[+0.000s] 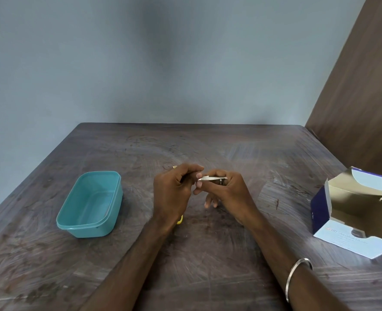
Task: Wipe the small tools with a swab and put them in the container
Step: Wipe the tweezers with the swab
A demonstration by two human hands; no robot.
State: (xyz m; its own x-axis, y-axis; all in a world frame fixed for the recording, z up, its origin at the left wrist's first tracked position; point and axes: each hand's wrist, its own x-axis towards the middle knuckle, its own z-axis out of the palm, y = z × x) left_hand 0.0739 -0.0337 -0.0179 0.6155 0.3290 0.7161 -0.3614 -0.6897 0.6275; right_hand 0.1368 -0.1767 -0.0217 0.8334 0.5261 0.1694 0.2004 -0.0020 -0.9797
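Observation:
My two hands meet over the middle of the wooden table. My right hand pinches a small silvery metal tool that lies level and points left. My left hand has its fingers curled, and its fingertips pinch a small white swab against the tool's left end. Most of the swab is hidden by the fingers. The teal plastic container stands open to the left of my hands, with nothing inside it.
A yellow object peeks out from under my left wrist, and a tiny yellow bit shows behind my left hand. An open blue and white cardboard box lies at the right edge. A brown panel rises at the right.

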